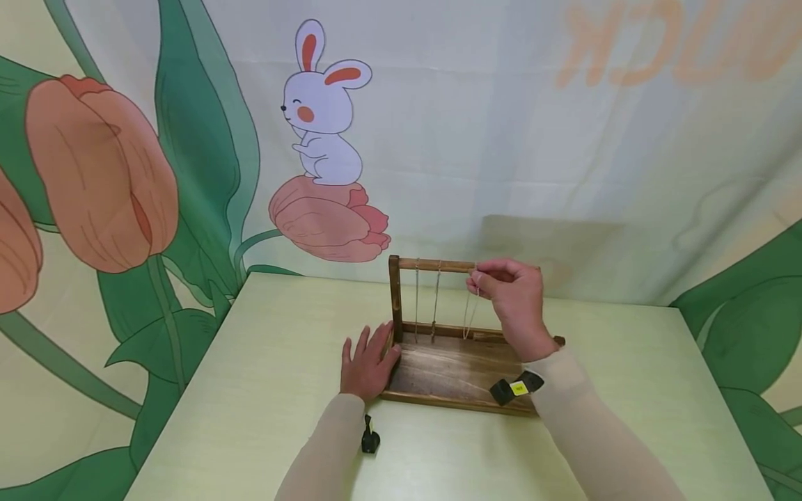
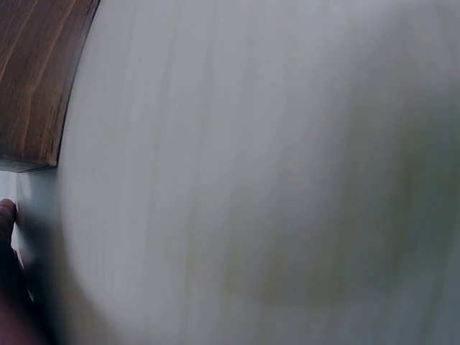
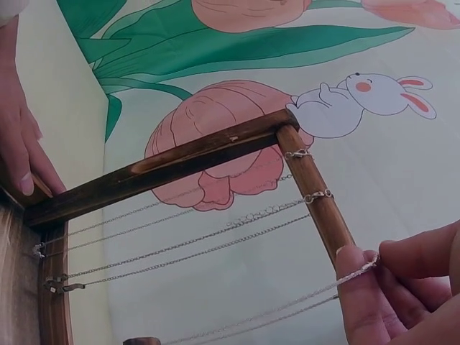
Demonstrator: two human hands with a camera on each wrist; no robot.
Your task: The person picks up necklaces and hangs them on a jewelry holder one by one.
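Note:
A dark wooden jewellery stand [image 1: 454, 365] has an upright post and a round crossbar [image 3: 314, 188]. Two thin chain necklaces [image 1: 435, 299] hang from the bar's left part, seen closer in the right wrist view as silver chains [image 3: 194, 248]. At the bar's right part, my right hand [image 1: 516, 296] pinches a third silver chain necklace [image 3: 309, 296] between thumb and fingers; its loop hangs below the bar. My left hand [image 1: 370, 362] rests against the stand's left side, fingers extended. In the left wrist view, only a corner of the stand [image 2: 36, 79] and dark fingertips show.
The stand is on a pale table [image 1: 269, 390]. Behind it hangs a printed cloth [image 1: 432, 139] with a rabbit and tulips. A black wrist device [image 1: 516, 387] is on my right wrist, and another device [image 1: 370, 438] is on my left.

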